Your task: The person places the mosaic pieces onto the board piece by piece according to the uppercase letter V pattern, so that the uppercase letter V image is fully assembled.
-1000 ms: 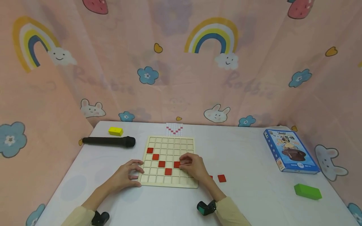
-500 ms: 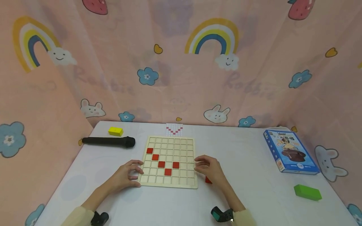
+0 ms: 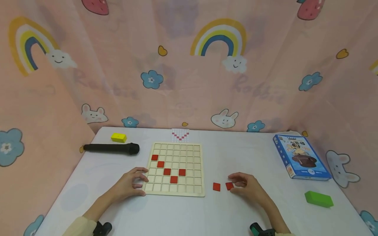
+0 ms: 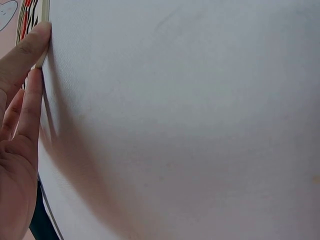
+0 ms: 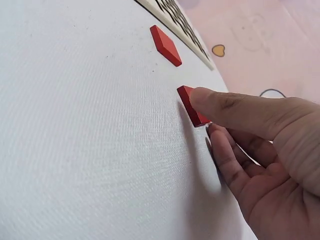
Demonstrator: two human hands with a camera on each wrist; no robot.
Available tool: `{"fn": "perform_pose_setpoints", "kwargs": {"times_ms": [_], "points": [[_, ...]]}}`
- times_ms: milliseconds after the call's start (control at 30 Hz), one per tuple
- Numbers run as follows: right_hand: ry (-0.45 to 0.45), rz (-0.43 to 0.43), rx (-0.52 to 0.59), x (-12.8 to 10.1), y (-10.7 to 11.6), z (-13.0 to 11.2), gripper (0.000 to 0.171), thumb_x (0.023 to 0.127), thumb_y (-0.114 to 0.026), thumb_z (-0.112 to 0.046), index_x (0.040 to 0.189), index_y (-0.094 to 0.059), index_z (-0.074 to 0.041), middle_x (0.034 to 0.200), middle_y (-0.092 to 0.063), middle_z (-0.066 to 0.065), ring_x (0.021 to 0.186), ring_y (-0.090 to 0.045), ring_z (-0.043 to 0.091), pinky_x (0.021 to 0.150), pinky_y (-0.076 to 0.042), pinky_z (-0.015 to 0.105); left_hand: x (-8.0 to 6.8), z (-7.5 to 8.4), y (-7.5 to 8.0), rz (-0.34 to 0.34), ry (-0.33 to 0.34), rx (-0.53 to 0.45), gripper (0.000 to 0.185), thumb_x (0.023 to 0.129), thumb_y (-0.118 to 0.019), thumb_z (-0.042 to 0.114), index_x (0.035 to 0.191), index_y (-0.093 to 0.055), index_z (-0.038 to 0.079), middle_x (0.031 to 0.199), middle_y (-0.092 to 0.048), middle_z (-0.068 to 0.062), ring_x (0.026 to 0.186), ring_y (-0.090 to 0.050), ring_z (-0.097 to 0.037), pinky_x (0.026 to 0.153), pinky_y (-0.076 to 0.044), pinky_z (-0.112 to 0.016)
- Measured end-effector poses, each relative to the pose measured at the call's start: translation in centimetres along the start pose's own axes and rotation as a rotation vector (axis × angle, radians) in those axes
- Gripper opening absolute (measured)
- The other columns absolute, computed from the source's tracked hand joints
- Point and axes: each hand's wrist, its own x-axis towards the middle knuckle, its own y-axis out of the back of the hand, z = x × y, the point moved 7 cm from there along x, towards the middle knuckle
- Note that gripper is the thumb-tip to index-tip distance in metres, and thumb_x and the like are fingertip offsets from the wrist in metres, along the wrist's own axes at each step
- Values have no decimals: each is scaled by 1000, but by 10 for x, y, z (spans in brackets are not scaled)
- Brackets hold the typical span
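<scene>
A wooden grid board [image 3: 193, 154] lies in the middle of the white table, with several red tiles [image 3: 167, 171] set in it as part of a V. My left hand [image 3: 141, 182] rests with straight fingers against the board's front-left corner; in the left wrist view its fingertips [image 4: 35, 45] press the board's thin edge [image 4: 45, 10]. To the right of the board lie two loose red tiles. My right hand [image 3: 236, 183] pinches the nearer tile [image 3: 229, 186] between thumb and finger, tilting it up [image 5: 192, 107]. The other loose tile [image 3: 216, 186] [image 5: 166, 46] lies flat beside it.
A black microphone-like cylinder [image 3: 110, 148] and a yellow block [image 3: 119, 137] lie at the back left. A small pattern card [image 3: 180, 134] sits behind the board. A blue box [image 3: 301, 156] and a green block [image 3: 319, 199] are at the right. Pink curtains enclose the table.
My right hand left the board, where it had set a red tile, and moved right to the loose tiles on the table. The left hand stayed put.
</scene>
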Motion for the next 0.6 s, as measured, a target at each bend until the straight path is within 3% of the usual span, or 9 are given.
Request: {"fn": "perform_pose_setpoints", "kwargs": {"times_ms": [233, 600], "points": [[77, -49, -13, 0, 1, 2, 32, 79, -77, -5, 109, -66, 0, 103, -67, 11, 86, -59, 21, 75, -54, 17, -1, 0, -1, -6, 1, -20, 37, 64, -86, 4, 95, -66, 5, 136, -43, -19, 121, -45, -43, 80, -57, -22], [71, 53, 32, 2, 6, 7, 35, 79, -78, -11, 110, -66, 0, 102, -67, 10, 85, -63, 17, 76, -55, 17, 0, 2, -1, -1, 2, -7, 36, 64, -86, 2, 94, -66, 4, 136, -43, -20, 121, -46, -43, 80, -57, -22]]}}
